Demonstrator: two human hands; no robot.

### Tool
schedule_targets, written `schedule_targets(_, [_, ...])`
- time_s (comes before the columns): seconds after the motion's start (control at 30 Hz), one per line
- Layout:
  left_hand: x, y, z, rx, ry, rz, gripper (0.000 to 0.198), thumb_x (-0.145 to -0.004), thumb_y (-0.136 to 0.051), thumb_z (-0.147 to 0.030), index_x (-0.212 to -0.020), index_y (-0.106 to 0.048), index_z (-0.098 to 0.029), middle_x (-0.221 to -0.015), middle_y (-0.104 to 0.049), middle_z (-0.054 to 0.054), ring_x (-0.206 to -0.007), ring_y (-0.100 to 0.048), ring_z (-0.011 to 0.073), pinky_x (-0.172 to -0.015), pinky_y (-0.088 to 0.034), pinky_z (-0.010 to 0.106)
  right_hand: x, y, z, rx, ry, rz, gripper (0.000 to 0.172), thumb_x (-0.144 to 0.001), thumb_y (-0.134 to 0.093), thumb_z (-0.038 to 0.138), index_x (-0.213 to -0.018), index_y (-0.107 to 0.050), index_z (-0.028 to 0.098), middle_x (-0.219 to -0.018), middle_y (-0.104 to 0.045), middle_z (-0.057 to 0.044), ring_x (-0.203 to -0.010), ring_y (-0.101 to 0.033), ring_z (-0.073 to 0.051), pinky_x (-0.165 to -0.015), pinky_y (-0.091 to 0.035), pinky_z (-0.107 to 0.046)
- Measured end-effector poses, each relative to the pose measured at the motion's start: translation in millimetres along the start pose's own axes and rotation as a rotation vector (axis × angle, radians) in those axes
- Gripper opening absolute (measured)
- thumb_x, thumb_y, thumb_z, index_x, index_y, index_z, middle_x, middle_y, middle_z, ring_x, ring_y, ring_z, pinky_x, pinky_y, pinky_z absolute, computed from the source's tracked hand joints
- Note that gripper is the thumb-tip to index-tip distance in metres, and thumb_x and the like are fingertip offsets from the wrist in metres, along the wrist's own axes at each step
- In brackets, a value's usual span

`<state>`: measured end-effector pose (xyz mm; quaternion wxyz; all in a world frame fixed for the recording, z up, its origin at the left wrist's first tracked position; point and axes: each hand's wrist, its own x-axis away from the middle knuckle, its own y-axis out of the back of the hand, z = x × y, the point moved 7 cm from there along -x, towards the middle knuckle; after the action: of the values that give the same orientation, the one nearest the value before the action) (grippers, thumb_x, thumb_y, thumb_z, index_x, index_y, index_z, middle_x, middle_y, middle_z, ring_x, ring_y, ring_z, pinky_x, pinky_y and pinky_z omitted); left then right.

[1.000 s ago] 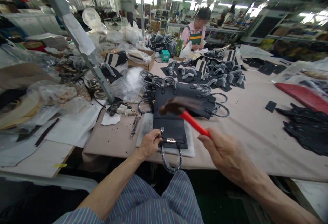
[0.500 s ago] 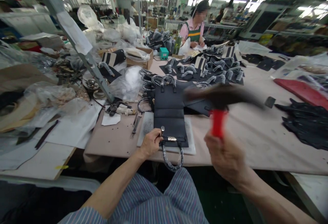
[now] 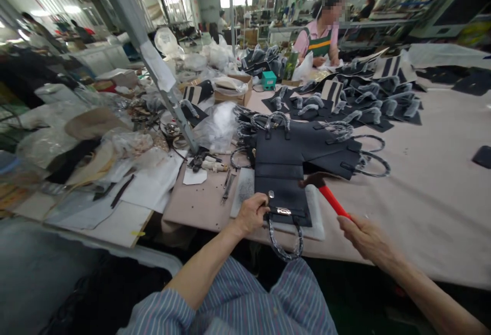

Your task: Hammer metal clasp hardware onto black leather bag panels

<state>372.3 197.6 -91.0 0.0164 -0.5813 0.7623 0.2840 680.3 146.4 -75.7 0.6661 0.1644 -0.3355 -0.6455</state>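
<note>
A black bag panel (image 3: 283, 192) with a metal clasp (image 3: 283, 211) and a wrapped loop handle (image 3: 286, 245) lies on a pale pad (image 3: 316, 222) at the table's near edge. My left hand (image 3: 252, 213) is closed on a small metal punch (image 3: 270, 195) standing upright on the panel's left side. My right hand (image 3: 366, 239) grips the red handle of a hammer (image 3: 326, 192), whose dark head hangs low over the panel's right edge.
More black bag panels (image 3: 326, 151) with wrapped handles are stacked behind. Small tools (image 3: 226, 186) lie left of the pad. Plastic bags and scraps (image 3: 115, 151) crowd the left. A slanted metal post (image 3: 161, 74) rises there. A person (image 3: 324, 33) works at the far end.
The hammer has swung down from a raised position to just above the panel. The view has shifted, moving everything rightward in the frame. My left hand has kept its hold.
</note>
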Motion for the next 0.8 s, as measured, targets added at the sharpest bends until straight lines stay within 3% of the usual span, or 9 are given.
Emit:
schedule_targets(0.1, [1, 0.2, 1, -0.002, 0.005, 0.006, 0.010, -0.086, -0.055, -0.011, -0.087, -0.059, -0.020, -0.094, -0.063, 0.005, -0.092, -0.061, 0.0191, -0.088, -0.051, 0.033, -12, 8, -58, 0.010, -0.214, -0.008, 0.042, -0.096, -0.036, 0.056, -0.076, -0.053, 0.022, -0.057, -0.050, 0.000, -0.042, -0.045, -0.016, -0.039, -0.036, -0.028])
schedule_targets(0.2, [0, 0.5, 3, -0.006, 0.000, 0.012, 0.010, -0.087, -0.054, -0.012, -0.090, -0.060, -0.020, -0.097, -0.063, 0.006, -0.093, -0.061, 0.0186, -0.089, -0.050, 0.032, -18, 26, -74, 0.344, -0.209, -0.105, 0.039, -0.098, -0.038, 0.048, -0.085, -0.060, 0.018, -0.071, -0.062, -0.009, -0.057, -0.059, -0.023, -0.055, -0.050, -0.037])
schedule_targets(0.27, [-1, 0.6, 3, -0.009, -0.009, 0.023, 0.011, -0.087, -0.054, -0.012, -0.092, -0.060, -0.019, -0.098, -0.064, 0.006, -0.094, -0.062, 0.0185, -0.089, -0.050, 0.032, -20, 29, -50, 0.570, -0.050, -0.232, 0.035, -0.097, -0.044, 0.040, -0.101, -0.065, 0.013, -0.097, -0.068, -0.021, -0.084, -0.067, -0.033, -0.076, -0.054, -0.048])
schedule_targets(0.33, [-3, 0.9, 2, -0.011, -0.024, 0.038, 0.012, -0.088, -0.053, -0.012, -0.095, -0.061, -0.019, -0.101, -0.065, 0.007, -0.097, -0.062, 0.0187, -0.092, -0.050, 0.033, -19, 12, -8, 0.605, 0.206, -0.325, 0.039, -0.097, -0.047, 0.036, -0.123, -0.061, 0.010, -0.127, -0.061, -0.025, -0.113, -0.061, -0.038, -0.096, -0.049, -0.055])
schedule_targets(0.4, [-4, 1.6, 1, -0.017, -0.031, 0.045, 0.012, -0.089, -0.053, -0.013, -0.096, -0.061, -0.019, -0.103, -0.066, 0.007, -0.100, -0.063, 0.0193, -0.094, -0.050, 0.034, -16, -22, 35, 0.492, 0.449, -0.280, 0.045, -0.099, -0.048, 0.036, -0.135, -0.056, 0.010, -0.142, -0.053, -0.023, -0.131, -0.051, -0.034, -0.109, -0.043, -0.052])
schedule_targets(0.47, [-4, 2.2, 2, -0.016, -0.011, 0.041, 0.013, -0.088, -0.054, -0.014, -0.096, -0.063, -0.019, -0.102, -0.067, 0.007, -0.101, -0.063, 0.0199, -0.095, -0.051, 0.035, -14, -63, 67, 0.433, 0.565, -0.161, 0.049, -0.099, -0.051, 0.035, -0.142, -0.053, 0.011, -0.151, -0.048, -0.019, -0.139, -0.045, -0.031, -0.115, -0.038, -0.049])
schedule_targets(0.6, [-2, 5.5, 18, 0.168, 0.204, -0.086, 0.010, -0.087, -0.061, -0.021, -0.095, -0.066, -0.018, -0.101, -0.071, 0.007, -0.100, -0.067, 0.0209, -0.097, -0.052, 0.039, -14, -116, 83, 0.503, 0.543, -0.051, 0.057, -0.095, -0.059, 0.030, -0.149, -0.049, 0.016, -0.160, -0.039, -0.015, -0.149, -0.029, -0.036, -0.121, -0.022, -0.061])
schedule_targets(0.73, [-4, 15.0, 42, 0.652, 0.489, -0.372, 0.032, -0.082, -0.070, -0.046, -0.091, -0.060, -0.017, -0.094, -0.069, 0.006, -0.093, -0.072, 0.0232, -0.086, -0.059, 0.042, -14, -123, 74, 0.502, 0.511, 0.001, 0.060, -0.095, -0.059, 0.028, -0.153, -0.045, 0.018, -0.163, -0.034, -0.012, -0.152, -0.025, -0.034, -0.123, -0.019, -0.059])
schedule_targets(0.8, [-11, 27.1, 42, 0.740, 0.536, -0.416, 0.041, -0.075, -0.075, -0.053, -0.089, -0.058, -0.018, -0.093, -0.068, 0.005, -0.090, -0.072, 0.0233, -0.081, -0.061, 0.041, -15, -119, 75, 0.495, 0.504, 0.007, 0.060, -0.095, -0.059, 0.027, -0.153, -0.045, 0.018, -0.164, -0.034, -0.012, -0.152, -0.024, -0.033, -0.124, -0.018, -0.059])
